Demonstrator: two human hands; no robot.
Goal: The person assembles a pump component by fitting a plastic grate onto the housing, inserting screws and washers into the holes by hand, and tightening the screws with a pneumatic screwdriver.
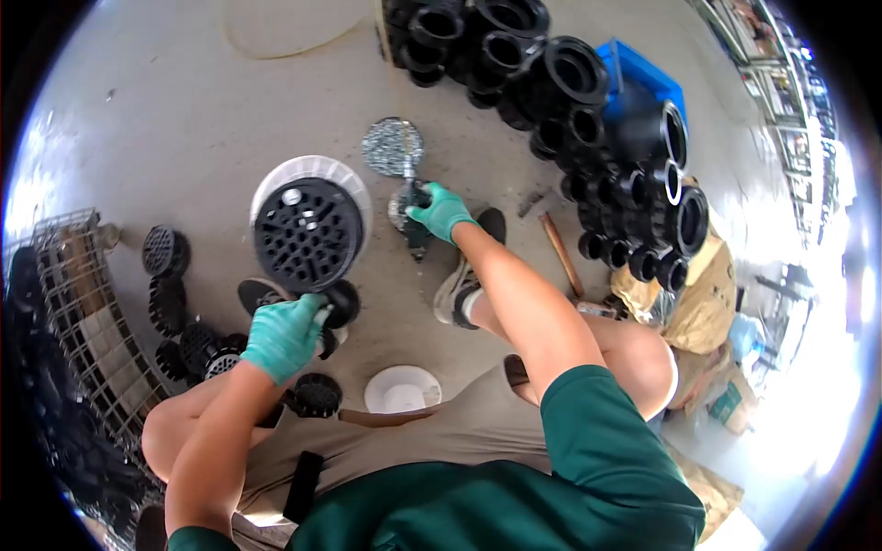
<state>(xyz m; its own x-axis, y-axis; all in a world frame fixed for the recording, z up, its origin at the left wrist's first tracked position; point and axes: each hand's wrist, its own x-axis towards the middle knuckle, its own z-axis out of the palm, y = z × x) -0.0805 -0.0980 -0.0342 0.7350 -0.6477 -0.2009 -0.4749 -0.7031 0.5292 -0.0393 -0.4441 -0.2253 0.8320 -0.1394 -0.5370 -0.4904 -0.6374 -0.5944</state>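
My left hand (283,338), in a green glove, is closed on a small black round part (341,304). Just beyond it, a black disc full of holes (309,234) rests on a white bucket (361,188). My right hand (443,212), gloved too, has its fingers wrapped round a dark hand tool (416,241) low over the floor. A thin pale hose (399,92) runs down toward this tool, whose exact kind I cannot make out. Close by lies a round, speckled silvery disc (393,147); a similar surface shows partly behind the tool.
Rows of black pipe-like fittings (588,138) stand at the upper right beside a blue crate (648,73). A hammer (560,253) lies by my right leg. Smaller black parts (165,253) and a wire cage (92,312) are on the left. A white bowl (402,390) sits between my legs.
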